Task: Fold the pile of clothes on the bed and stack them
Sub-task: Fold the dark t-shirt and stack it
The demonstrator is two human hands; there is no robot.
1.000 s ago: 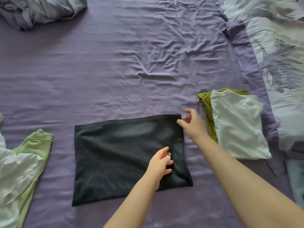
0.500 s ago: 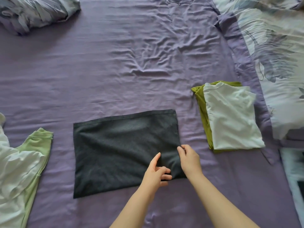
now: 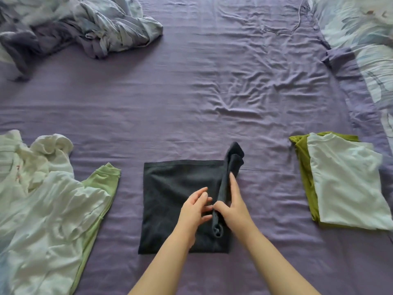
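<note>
Dark grey garment [image 3: 170,201] lies flat, right edge lifted, seemingly mid-fold, on the bed.

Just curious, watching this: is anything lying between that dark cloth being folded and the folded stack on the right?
Nothing visible. Only bare purple sheet lies between the dark cloth, gripped by the right hand, and the folded stack.

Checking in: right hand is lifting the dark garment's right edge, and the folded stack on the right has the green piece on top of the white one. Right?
Not quite. The head view shows the white piece lying on top of the green piece. The rest holds: the right hand lifts the dark garment by its right edge.
</note>
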